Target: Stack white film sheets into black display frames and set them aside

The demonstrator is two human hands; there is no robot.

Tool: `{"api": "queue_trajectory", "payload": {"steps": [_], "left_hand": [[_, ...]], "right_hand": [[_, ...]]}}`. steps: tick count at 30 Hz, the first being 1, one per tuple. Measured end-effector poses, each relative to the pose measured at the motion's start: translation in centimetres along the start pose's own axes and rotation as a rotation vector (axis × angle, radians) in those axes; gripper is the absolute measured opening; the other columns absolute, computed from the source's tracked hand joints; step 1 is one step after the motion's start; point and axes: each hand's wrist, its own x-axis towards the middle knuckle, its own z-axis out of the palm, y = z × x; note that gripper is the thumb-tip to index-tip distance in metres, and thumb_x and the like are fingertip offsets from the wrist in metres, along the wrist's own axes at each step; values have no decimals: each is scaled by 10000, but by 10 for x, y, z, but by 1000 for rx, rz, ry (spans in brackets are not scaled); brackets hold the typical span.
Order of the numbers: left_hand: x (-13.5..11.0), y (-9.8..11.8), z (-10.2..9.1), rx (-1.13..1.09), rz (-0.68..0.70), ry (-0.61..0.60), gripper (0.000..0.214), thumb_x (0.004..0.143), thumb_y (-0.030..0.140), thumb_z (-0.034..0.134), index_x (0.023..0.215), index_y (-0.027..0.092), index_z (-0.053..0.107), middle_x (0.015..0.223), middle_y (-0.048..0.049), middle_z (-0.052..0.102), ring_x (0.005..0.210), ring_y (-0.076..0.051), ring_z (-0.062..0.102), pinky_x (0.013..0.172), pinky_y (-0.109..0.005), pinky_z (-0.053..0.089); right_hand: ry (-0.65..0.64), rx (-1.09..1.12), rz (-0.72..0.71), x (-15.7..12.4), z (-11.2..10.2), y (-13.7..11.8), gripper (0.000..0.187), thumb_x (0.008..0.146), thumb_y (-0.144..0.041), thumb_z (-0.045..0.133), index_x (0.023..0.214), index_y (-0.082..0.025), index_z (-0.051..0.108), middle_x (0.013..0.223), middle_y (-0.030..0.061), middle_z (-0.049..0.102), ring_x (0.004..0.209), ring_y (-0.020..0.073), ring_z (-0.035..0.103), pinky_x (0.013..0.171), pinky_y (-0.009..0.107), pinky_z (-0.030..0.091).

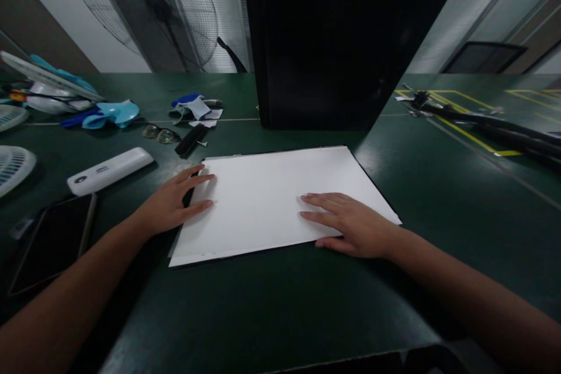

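A large white sheet lies flat on the green tabletop in front of me, with a thin dark edge showing beneath it along the far and right sides. My left hand rests at the sheet's left edge, fingers spread and their tips on the white surface. Over the lower right part of the sheet lies my right hand, fingers stretched out flat and thumb near the front edge. Neither hand holds anything. What the dark layer under the sheet is, I cannot tell.
A tall black panel stands behind the sheet. To the left are a white elongated device, a dark tablet-like slab, eyeglasses, a black object and crumpled cloths. Dark rods lie at right; a fan stands behind.
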Motion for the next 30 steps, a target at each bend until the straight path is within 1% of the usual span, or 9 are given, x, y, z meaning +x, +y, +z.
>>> {"api": "queue_trajectory", "payload": {"steps": [4,7,10,13,18,22,26,28,30], "left_hand": [[2,-4,3,-12,-3,-14,847,917,814,559,1589,298,529,1760,-121,320,1546,-447,407,1093,-566,542],[2,-6,3,-20,-19,-33,898,896,852,561,1598,295,524,1776,-114,289,1557,-450,388,1105,-562,537],[3,-7,4,-7,-7,-23,946,866,900,548,1615,324,505,1782,-95,286,1562,-456,382,1217,-621,414],[4,-7,4,18,8,-31,958,869,915,517,1639,347,469,1794,-83,263,1576,-459,358,1259,-657,326],[5,-4,2,42,17,-60,976,876,926,482,1644,324,466,1791,-100,269,1589,-462,336,1273,-671,280],[5,-1,-2,41,1,-112,952,910,887,489,1651,289,461,1806,-125,201,1616,-453,286,1290,-655,248],[5,-1,-4,26,21,-111,914,910,859,526,1642,312,476,1798,-117,233,1612,-446,303,1289,-645,258],[5,-4,-3,25,34,-95,885,930,830,526,1637,299,486,1794,-118,248,1612,-433,310,1299,-627,252],[5,-9,-2,1,45,-87,791,1013,759,424,1630,270,498,1795,-109,247,1620,-398,309,1317,-603,229]], "right_hand": [[2,26,36,0,2,1,679,1041,-577,622,1630,-267,485,1704,97,341,1565,323,368,1259,593,391],[-40,30,71,0,2,4,750,1046,-649,570,1675,-276,402,1731,89,272,1613,344,253,1297,676,255],[-78,36,74,0,1,5,796,1039,-679,559,1697,-286,346,1752,82,208,1632,345,186,1309,705,149],[-75,18,74,0,0,5,815,1031,-668,583,1706,-290,324,1759,89,174,1637,336,175,1316,691,139],[42,-74,19,-1,3,5,731,1023,-608,633,1643,-268,450,1724,105,295,1601,339,288,1296,672,254],[223,-198,-150,-1,4,0,482,1029,-468,664,1447,-229,642,1591,103,517,1495,305,470,1233,597,412],[382,-346,-345,0,0,-9,287,1000,-292,717,1268,-189,717,1301,80,721,1244,234,667,1064,438,585],[403,-448,-454,-1,-3,-14,236,996,-185,684,1226,-159,729,1228,83,748,1141,215,711,948,370,638],[414,-526,-528,-3,-6,-18,241,1002,-131,626,1219,-119,732,1235,115,746,1115,226,729,840,333,666]]}}
